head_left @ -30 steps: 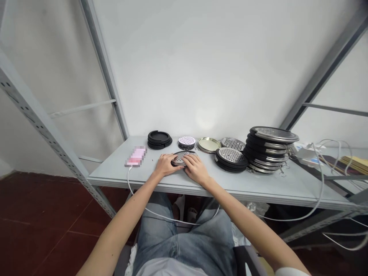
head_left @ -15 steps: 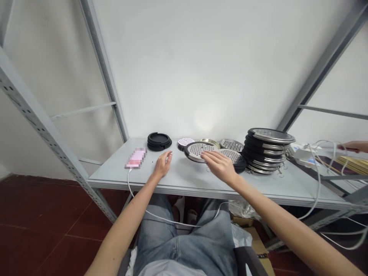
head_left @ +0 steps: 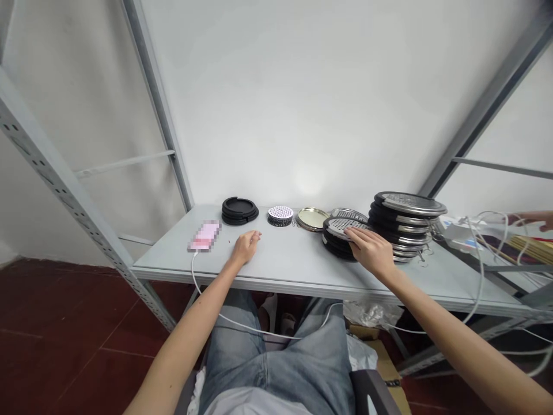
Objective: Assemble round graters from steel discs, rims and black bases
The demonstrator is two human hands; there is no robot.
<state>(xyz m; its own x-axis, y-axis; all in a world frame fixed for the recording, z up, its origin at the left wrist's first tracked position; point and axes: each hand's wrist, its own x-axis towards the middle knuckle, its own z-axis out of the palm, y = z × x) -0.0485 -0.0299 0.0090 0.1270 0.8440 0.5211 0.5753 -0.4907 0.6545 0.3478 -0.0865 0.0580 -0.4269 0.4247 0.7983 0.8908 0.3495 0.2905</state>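
One perforated disc (head_left: 339,225) has moved rightward with the right hand (head_left: 370,249).

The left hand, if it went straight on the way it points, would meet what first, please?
Probably the small stack, ahead and to the right of the left hand, though depth is hard to judge.

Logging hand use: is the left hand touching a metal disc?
No, the left hand is apart from them all, while the right hand touches a holed metal disc.
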